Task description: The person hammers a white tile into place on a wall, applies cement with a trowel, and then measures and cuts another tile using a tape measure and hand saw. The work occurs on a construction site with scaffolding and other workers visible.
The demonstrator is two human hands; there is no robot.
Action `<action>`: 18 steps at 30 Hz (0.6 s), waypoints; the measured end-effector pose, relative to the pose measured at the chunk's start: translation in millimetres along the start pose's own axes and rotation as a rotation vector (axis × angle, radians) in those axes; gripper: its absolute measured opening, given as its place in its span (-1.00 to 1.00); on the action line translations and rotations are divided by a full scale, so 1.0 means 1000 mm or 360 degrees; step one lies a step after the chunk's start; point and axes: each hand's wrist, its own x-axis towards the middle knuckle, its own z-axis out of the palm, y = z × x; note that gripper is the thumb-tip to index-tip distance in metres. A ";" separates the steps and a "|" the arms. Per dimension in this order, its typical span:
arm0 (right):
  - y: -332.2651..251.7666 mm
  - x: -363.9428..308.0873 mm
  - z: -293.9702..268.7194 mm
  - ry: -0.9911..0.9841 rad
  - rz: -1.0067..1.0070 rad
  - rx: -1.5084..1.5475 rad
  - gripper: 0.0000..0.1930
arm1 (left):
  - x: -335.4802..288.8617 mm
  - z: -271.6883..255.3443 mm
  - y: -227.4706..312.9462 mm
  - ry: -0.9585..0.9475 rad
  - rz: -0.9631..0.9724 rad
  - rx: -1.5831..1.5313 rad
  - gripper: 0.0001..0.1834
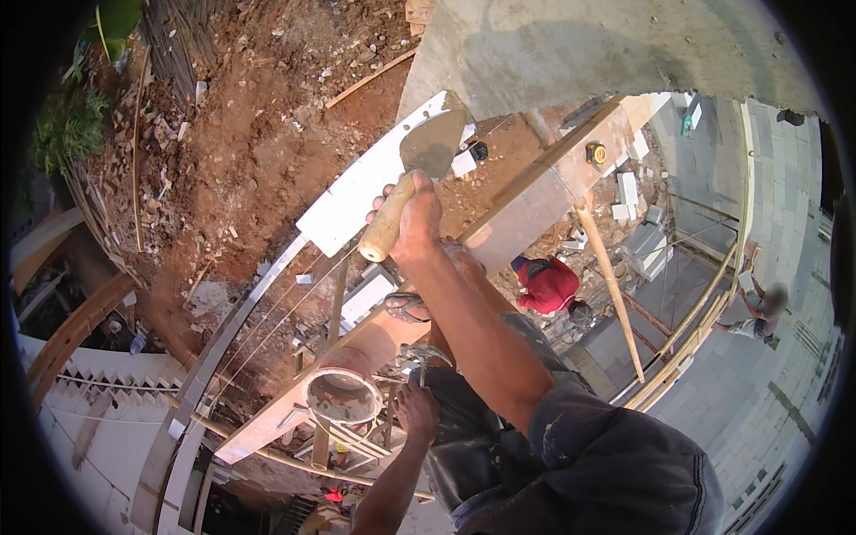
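My right hand (419, 217) is closed around the wooden handle of a trowel (430, 147). Its grey blade lies over one end of a long white block (370, 183) that forms the top of a narrow wall. Lower down, my left hand (416, 412) grips a hammer (424, 355), whose metal head shows above the fingers beside my dark shorts. Just left of that hand stands a round bucket (343, 395) with mortar smeared inside, resting on a wooden plank (267, 425). My sandalled foot (407, 306) is on the same plank.
A yellow tape measure (596, 153) lies farther along the plank. Concrete (615, 45) spans the upper right. Below, a person in red (548, 285) bends near white blocks (628, 190); another person (760, 314) is far right. Poles (611, 290) and taut strings surround the drop. Reddish soil (241, 143) lies left.
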 end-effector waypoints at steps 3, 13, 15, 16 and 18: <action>0.004 0.001 -0.001 -0.0026 -0.0031 0.0058 -0.70 | -0.003 0.002 -0.003 0.0013 0.0045 0.0026 -0.68; 0.011 0.008 0.002 -0.0030 -0.0107 -0.0402 -0.68 | 0.002 0.007 -0.012 0.0050 0.0079 0.0033 -0.67; 0.014 0.025 -0.009 0.0061 -0.0147 -0.0475 -0.67 | 0.000 0.012 -0.018 0.0121 0.0133 0.0044 -0.66; 0.013 0.030 -0.012 0.0107 -0.0171 -0.0512 -0.67 | 0.001 0.012 -0.019 0.0156 0.0164 0.0049 -0.66; 0.023 0.033 -0.023 0.0173 -0.0294 -0.0462 -0.66 | 0.002 0.013 -0.018 0.0152 0.0169 -0.0042 -0.65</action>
